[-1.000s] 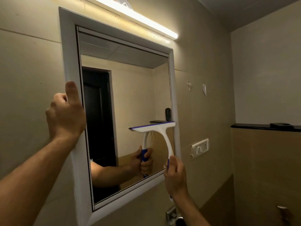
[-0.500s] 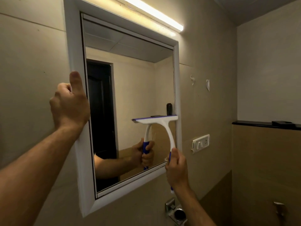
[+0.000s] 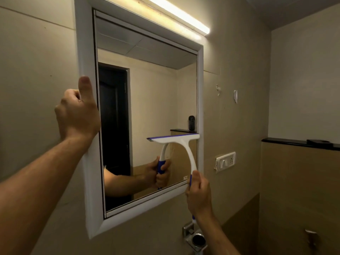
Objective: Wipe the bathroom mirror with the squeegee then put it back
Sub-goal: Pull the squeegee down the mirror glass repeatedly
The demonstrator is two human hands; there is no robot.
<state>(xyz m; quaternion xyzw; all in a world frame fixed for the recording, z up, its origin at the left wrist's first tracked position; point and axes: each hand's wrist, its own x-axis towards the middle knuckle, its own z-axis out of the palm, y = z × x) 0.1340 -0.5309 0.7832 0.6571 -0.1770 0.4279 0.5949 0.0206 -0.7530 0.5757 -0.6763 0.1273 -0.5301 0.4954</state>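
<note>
White-and-blue squeegee blade lies flat on mirror glass, lower right, by the white frame. Right hand fingers wrap its blue handle. Left hand grips frame's left edge, thumb up. Lit tube light above.

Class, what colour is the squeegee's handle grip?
Blue, on a white squeegee, seen in the head view.

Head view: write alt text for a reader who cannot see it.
A person's right hand holds a white and blue squeegee with its blade against the lower right of a white-framed bathroom mirror. The left hand grips the frame's left edge, thumb up. A lit strip light runs above.
</note>
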